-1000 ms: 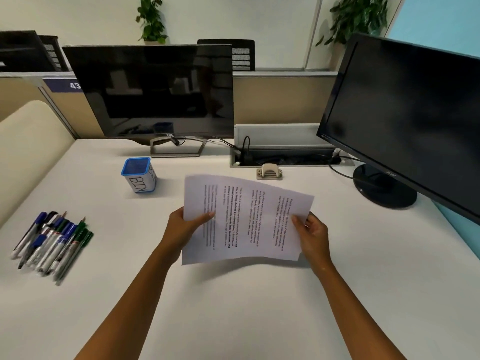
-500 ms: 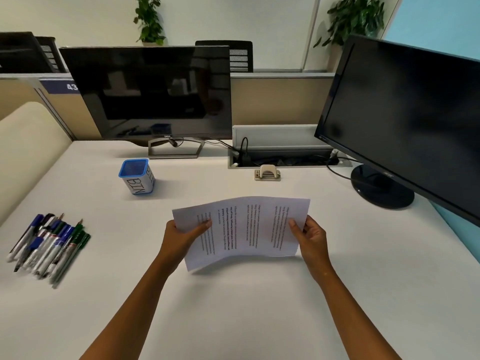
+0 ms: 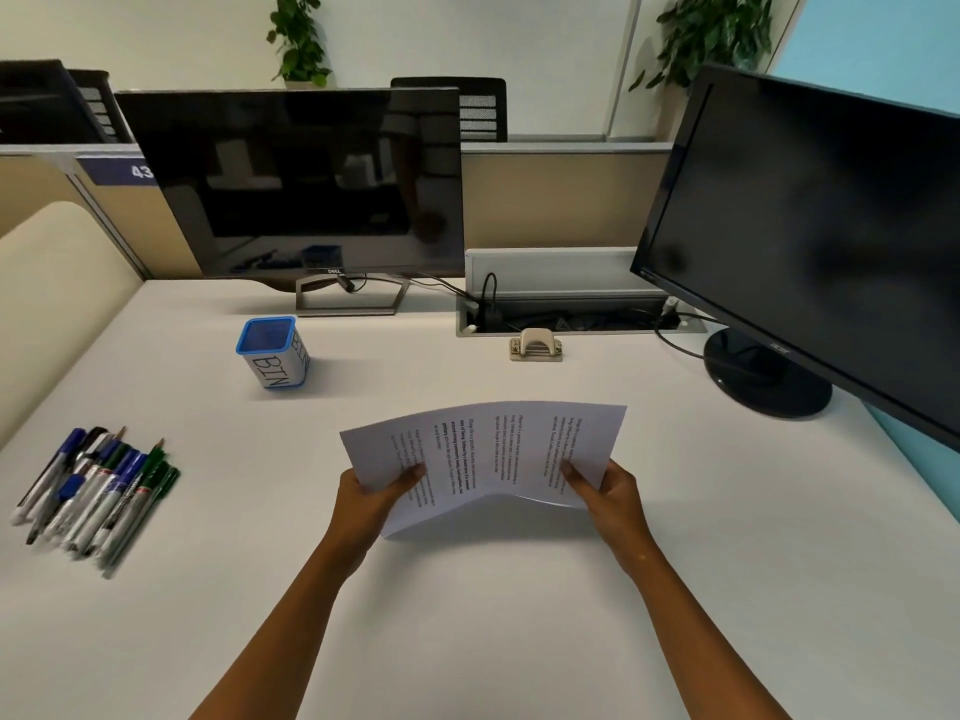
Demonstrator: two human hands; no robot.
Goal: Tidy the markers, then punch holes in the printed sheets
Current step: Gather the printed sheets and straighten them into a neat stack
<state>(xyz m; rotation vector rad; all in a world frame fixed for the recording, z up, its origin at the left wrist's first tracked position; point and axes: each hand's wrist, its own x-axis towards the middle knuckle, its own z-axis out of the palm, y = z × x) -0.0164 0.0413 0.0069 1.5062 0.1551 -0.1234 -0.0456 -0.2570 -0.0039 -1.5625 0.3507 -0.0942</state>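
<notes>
While both hands grip the printed sheets (image 3: 488,459) above the middle of the bench (image 3: 727,589), the left hand (image 3: 371,504) pinching the left edge and the right hand (image 3: 608,493) the right, the paper bows upward between them. Judging by the layout, neither part of the task is finished: the markers (image 3: 93,491) lie in a loose pile near the bench's left edge, outside the blue bin (image 3: 274,351), and the hole punch (image 3: 536,344) sits untouched by the far edge, well apart from the sheets. Binning the markers and punching both appear left to do.
</notes>
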